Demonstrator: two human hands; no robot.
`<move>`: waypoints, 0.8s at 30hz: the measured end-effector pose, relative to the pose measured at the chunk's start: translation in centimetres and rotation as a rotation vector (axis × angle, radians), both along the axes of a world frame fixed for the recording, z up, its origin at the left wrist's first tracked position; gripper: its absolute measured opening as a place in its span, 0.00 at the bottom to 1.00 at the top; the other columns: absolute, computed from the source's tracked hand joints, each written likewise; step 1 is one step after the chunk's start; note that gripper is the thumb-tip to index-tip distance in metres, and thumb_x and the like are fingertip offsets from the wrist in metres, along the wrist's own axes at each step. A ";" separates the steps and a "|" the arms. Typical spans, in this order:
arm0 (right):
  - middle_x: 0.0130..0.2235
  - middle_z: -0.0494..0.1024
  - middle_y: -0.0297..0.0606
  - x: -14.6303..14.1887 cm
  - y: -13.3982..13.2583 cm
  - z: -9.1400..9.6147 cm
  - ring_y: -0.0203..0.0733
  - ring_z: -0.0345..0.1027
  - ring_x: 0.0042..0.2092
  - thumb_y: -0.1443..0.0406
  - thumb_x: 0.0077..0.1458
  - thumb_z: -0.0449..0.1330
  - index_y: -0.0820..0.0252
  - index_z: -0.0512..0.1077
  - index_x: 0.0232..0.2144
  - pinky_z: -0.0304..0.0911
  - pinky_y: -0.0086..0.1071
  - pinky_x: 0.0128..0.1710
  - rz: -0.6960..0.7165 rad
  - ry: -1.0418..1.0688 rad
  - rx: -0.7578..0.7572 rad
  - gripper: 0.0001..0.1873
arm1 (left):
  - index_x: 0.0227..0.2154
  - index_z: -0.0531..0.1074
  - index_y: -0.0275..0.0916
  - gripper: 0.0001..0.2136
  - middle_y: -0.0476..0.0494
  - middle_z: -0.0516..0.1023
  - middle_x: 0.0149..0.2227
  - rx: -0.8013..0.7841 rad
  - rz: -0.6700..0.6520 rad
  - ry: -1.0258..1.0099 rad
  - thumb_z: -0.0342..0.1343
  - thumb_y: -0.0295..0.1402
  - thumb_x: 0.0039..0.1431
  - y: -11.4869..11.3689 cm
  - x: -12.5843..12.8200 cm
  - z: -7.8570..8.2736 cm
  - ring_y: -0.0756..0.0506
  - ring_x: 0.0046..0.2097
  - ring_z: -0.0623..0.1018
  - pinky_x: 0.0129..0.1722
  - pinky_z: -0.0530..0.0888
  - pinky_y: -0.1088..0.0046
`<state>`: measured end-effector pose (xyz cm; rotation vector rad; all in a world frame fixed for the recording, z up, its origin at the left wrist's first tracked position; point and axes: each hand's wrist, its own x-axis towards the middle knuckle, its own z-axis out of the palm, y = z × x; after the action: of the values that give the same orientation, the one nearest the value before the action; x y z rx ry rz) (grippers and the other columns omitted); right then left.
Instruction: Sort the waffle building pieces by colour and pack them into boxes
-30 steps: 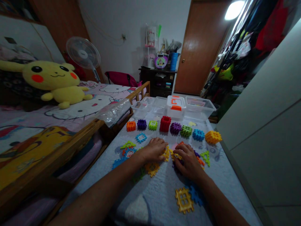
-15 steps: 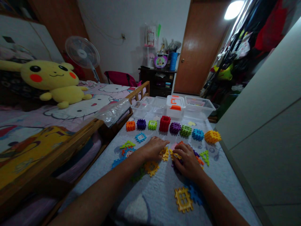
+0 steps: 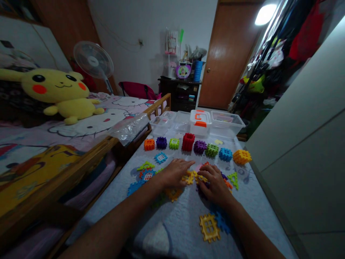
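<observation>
Bed: I am seeing the bed [image 3: 81, 126] running along the left side, its wooden rail lying just beside the counter.
Counter: the counter [image 3: 175, 230] is carrying everything on a pale cloth, stretching from near me to the far boxes.
Clear boxes: the clear boxes [image 3: 228, 124] are standing at the far edge, one of them wearing a lid with an orange handle.
Row of cubes: a row of cubes [image 3: 188, 142] is sitting just on the near side of the boxes, apart from both hands.
Left hand: the left hand [image 3: 175, 172] is lying palm down mid-counter, fingers stretching right onto the yellow tile [image 3: 188, 177]. Its grip is looking flat and wide, though I cannot tell whether the thumb is pinching underneath.
Right hand: the right hand [image 3: 214, 185] is curling over the pile just to the right, fingertips reaching that same tile. I cannot tell whether this grip is holding anything.
Loose tiles: the loose tiles [image 3: 147, 175] are lying scattered around both hands, with a yellow window tile [image 3: 208, 227] near me and a green triangle [image 3: 234, 179] to the right.
Yellow tile: it is lying flat between the two sets of fingertips, partly covered.
Yellow tile edges: I am judging it light, stiff plastic, not fragile, its toothed rim offering purchase. I am thinking of pinching two opposite edges in the notches, pressing one side into the soft cloth to be tipping the other up.
</observation>
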<state>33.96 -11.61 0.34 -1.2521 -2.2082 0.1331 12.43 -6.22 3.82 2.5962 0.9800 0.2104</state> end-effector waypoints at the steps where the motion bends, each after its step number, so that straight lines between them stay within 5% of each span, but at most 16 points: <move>1: 0.43 0.74 0.44 0.0 0.0 0.1 0.48 0.65 0.46 0.67 0.57 0.56 0.59 0.74 0.40 0.62 0.45 0.47 0.002 -0.003 -0.007 0.09 | 0.64 0.55 0.39 0.38 0.35 0.67 0.62 -0.002 0.014 -0.040 0.63 0.32 0.50 0.1 -0.6 -0.1 0.37 0.61 0.66 0.61 0.62 0.58; 7: 0.44 0.75 0.43 -0.7 0.2 1.2 0.49 0.65 0.47 0.65 0.58 0.57 0.57 0.73 0.43 0.59 0.46 0.50 0.028 -0.075 -0.110 0.10 | 0.59 0.65 0.37 0.28 0.34 0.70 0.60 -0.039 0.236 -0.192 0.57 0.37 0.54 1.8 -7.1 -0.7 0.38 0.60 0.69 0.61 0.64 0.58; 13: 0.47 0.73 0.47 -3.2 1.4 1.6 0.53 0.62 0.49 0.55 0.53 0.63 0.60 0.71 0.48 0.58 0.47 0.49 -0.021 -0.215 -0.208 0.23 | 0.52 0.72 0.36 0.25 0.34 0.74 0.56 -0.124 0.482 -0.337 0.54 0.44 0.54 3.8 -13.1 -2.5 0.35 0.57 0.73 0.56 0.70 0.57; 18: 0.41 0.73 0.44 -5.2 2.1 1.7 0.52 0.61 0.46 0.55 0.50 0.65 0.59 0.74 0.39 0.57 0.43 0.45 -0.062 -0.300 -0.276 0.16 | 0.48 0.74 0.34 0.25 0.35 0.77 0.51 -0.110 0.581 -0.440 0.53 0.48 0.54 3.8 -13.5 -4.5 0.38 0.52 0.76 0.55 0.71 0.60; 24: 0.40 0.73 0.42 -5.3 2.3 1.5 0.51 0.60 0.45 0.56 0.50 0.65 0.58 0.74 0.36 0.56 0.41 0.43 -0.086 -0.294 -0.258 0.14 | 0.42 0.76 0.36 0.20 0.39 0.78 0.47 -0.041 0.588 -0.431 0.53 0.46 0.55 3.6 -13.0 -4.9 0.39 0.50 0.77 0.54 0.71 0.62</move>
<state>28.64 -9.33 1.89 -1.5923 -2.4387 0.2178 -0.55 -2.64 -1.05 2.0248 1.5116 0.8419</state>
